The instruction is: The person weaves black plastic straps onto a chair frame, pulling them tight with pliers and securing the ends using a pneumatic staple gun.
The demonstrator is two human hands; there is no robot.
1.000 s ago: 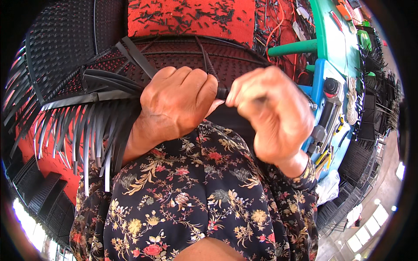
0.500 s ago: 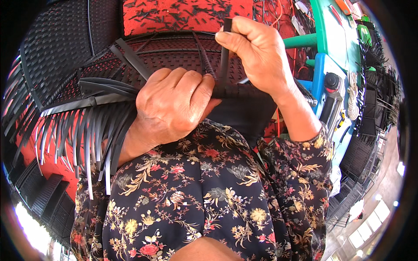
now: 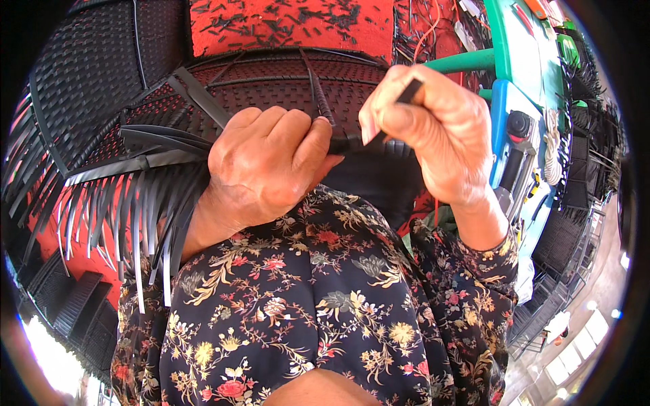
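My right hand (image 3: 437, 128) pinches a flat black plastic strip (image 3: 410, 90). The strip's short end sticks up past the thumb, and its lower part runs down toward the wrapped edge of a black woven wicker panel (image 3: 271, 91). My left hand (image 3: 264, 162) is closed round that edge, knuckles up; its fingertips and whatever lies in the palm are hidden. Beside the left wrist, many loose black strips (image 3: 122, 210) hang from the panel's edge like a fringe. A few wider strips (image 3: 166, 135) stick out left of my left hand.
Beyond the panel, a red surface (image 3: 291, 27) is strewn with short black offcuts. On the right stand a green frame (image 3: 497, 40) and a blue-edged stand (image 3: 501, 115) holding a dark power tool (image 3: 518, 145) and a coil of pale rope (image 3: 551, 145). More woven panels (image 3: 74, 298) lie at lower left.
My right hand has come down and to the right, tilting the strip over from upright to a slant. The left hand has stayed nearly in place on the edge.
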